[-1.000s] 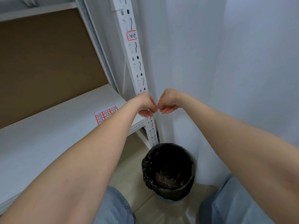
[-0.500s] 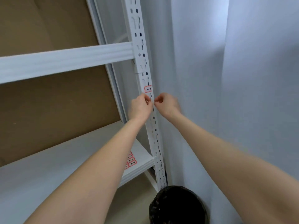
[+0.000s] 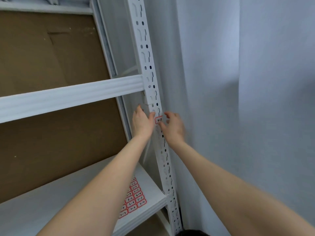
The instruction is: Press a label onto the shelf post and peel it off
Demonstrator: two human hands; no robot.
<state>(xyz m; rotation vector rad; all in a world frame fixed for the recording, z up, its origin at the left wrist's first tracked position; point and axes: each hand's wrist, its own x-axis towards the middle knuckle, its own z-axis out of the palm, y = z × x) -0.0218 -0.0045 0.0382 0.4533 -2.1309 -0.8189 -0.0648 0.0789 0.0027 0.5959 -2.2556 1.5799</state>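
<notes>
A white slotted upright post [image 3: 148,65] of a metal rack carries a small red-bordered label [image 3: 158,120] marked "4-7". My left hand [image 3: 142,124] lies against the post just left of the label, fingers straight and thumb tip on the post above it. My right hand [image 3: 173,129] is just right of the label, fingers loosely spread, thumb at the post below it. Neither hand visibly holds anything. A sheet of red-bordered stickers [image 3: 134,198] lies on the lower white shelf [image 3: 51,201], partly under my left forearm.
A white shelf beam [image 3: 68,97] crosses at hand height, with brown backing board [image 3: 51,142] behind. A pale curtain-like wall [image 3: 238,99] stands close on the right. The black rim of a bin [image 3: 192,233] shows at the bottom edge.
Both hands rose from above the bin to the post at the label. Their pinched fingertips parted and the fingers spread. The view tilted upward, so the bin is nearly out of view.
</notes>
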